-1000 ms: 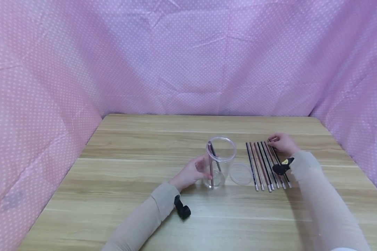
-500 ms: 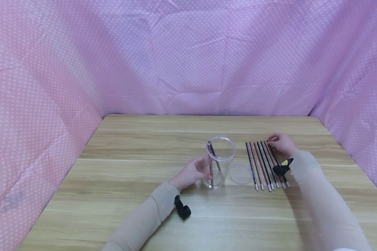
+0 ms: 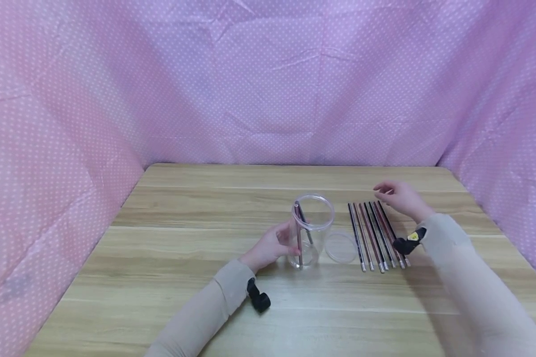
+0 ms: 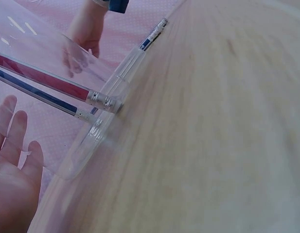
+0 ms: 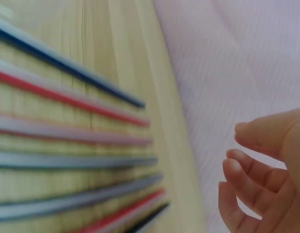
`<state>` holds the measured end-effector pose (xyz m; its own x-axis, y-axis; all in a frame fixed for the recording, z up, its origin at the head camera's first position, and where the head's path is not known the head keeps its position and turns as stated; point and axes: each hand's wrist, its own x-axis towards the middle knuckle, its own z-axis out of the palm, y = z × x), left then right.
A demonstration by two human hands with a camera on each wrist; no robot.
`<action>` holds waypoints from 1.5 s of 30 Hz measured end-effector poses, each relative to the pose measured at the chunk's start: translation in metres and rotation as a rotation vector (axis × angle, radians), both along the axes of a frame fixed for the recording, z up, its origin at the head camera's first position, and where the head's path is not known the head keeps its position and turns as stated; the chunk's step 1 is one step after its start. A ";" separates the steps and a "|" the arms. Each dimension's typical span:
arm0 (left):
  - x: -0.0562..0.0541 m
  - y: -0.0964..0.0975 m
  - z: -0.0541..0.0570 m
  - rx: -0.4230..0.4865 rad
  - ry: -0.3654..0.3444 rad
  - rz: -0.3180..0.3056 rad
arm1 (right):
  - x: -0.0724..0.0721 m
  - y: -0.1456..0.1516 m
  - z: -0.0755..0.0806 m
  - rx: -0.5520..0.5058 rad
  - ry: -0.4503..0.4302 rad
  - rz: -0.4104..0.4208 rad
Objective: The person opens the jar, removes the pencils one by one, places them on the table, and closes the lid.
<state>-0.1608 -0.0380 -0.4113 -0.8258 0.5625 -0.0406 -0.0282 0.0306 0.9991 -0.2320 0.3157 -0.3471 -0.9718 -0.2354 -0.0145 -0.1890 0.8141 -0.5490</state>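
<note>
In the head view my left hand (image 3: pixel 270 248) grips a clear plastic jar (image 3: pixel 320 229) standing upright on the table, thumb in front and fingers behind. Two pencils lean inside it, eraser ends down: a red pencil (image 4: pixel 47 77) and a dark blue pencil (image 4: pixel 38 94) in the left wrist view. To the right lies a row of several pencils (image 3: pixel 372 233), red and dark ones, side by side with their erasers toward me. My right hand (image 3: pixel 402 198) hovers past their far ends, fingers loosely bent and holding nothing; the right wrist view shows its thumb (image 5: pixel 261 128) apart from the fingertips.
A clear round lid (image 3: pixel 341 248) lies flat between the jar and the pencil row. Pink dotted cloth (image 3: pixel 268 89) hangs behind and at both sides of the wooden table (image 3: pixel 183 198). Each wrist wears a black camera strap.
My right hand has let go of the rightmost pencil's far end and risen away from it. That pencil has shifted slightly left toward the others. The left hand and jar stay put.
</note>
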 end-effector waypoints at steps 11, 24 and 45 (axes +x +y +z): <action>0.000 0.000 -0.001 -0.026 0.011 0.012 | 0.024 -0.058 0.035 -0.109 0.126 0.134; -0.002 0.000 -0.001 -0.016 0.029 0.005 | 0.047 -0.102 0.065 -0.178 0.293 0.360; 0.000 0.001 0.000 -0.027 0.027 0.004 | 0.065 -0.136 0.084 -0.205 0.565 0.629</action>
<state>-0.1612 -0.0375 -0.4110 -0.8290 0.5582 -0.0334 -0.0017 0.0572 0.9984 -0.1666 0.1798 -0.2631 -0.5091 -0.6765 0.5321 -0.8591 0.3618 -0.3619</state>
